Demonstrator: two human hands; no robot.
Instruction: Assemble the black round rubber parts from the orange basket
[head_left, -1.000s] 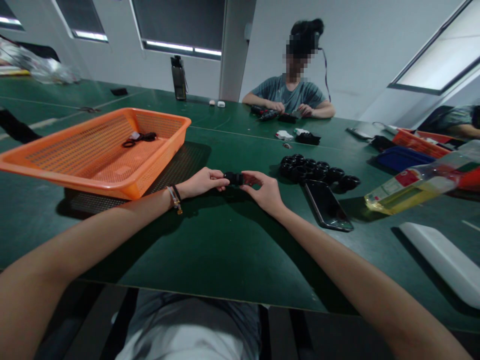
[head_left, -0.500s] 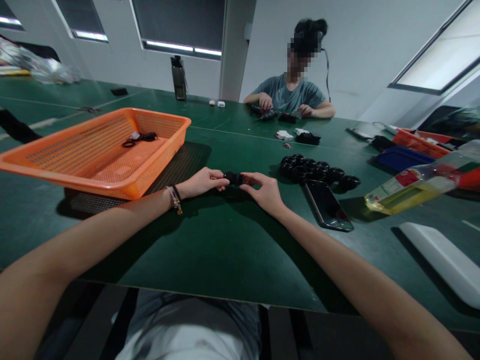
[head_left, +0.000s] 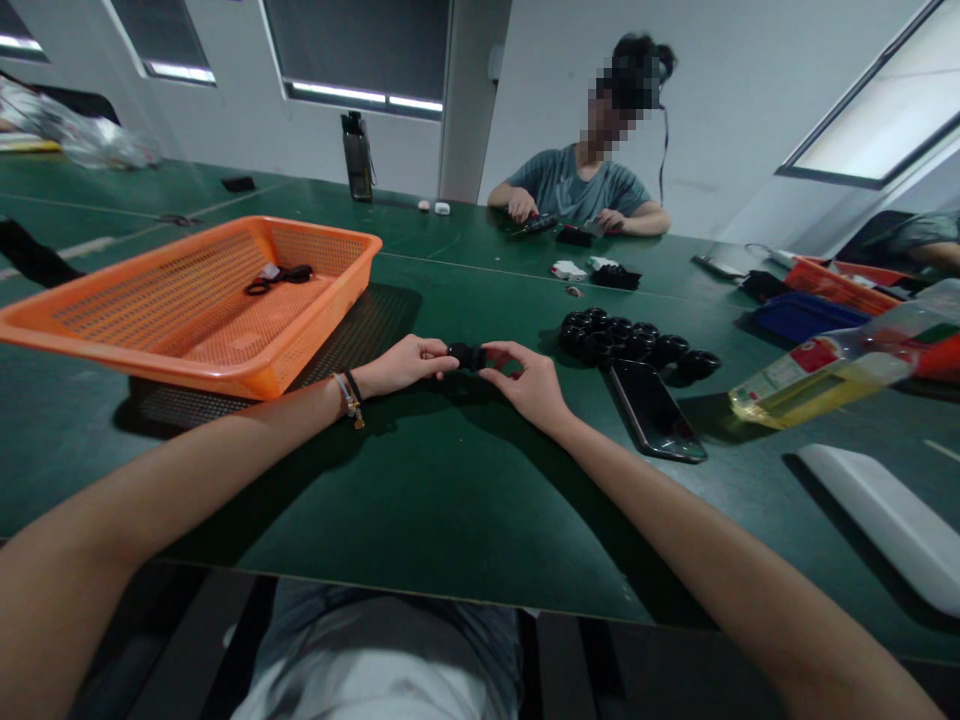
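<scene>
Over the green table [head_left: 420, 500], my left hand [head_left: 405, 364] and my right hand [head_left: 527, 381] meet at a small black cylindrical part [head_left: 467, 355]. Each hand pinches one end of it with thumb and fingertips, just above the tabletop. A cluster of several similar black ring-shaped parts [head_left: 634, 342] lies to the right of my right hand. A dark phone [head_left: 655, 410] rests flat in front of that cluster.
An orange mesh basket [head_left: 187, 310] with a small black item inside stands to the left on a dark mat. A plastic bottle [head_left: 832, 365] lies at the right, a white flat object [head_left: 885, 520] nearer. A person [head_left: 581, 185] sits across the table handling parts.
My hands and the black part have stayed nearly still. The person across the table has shifted their head to the right and moved their hands.
</scene>
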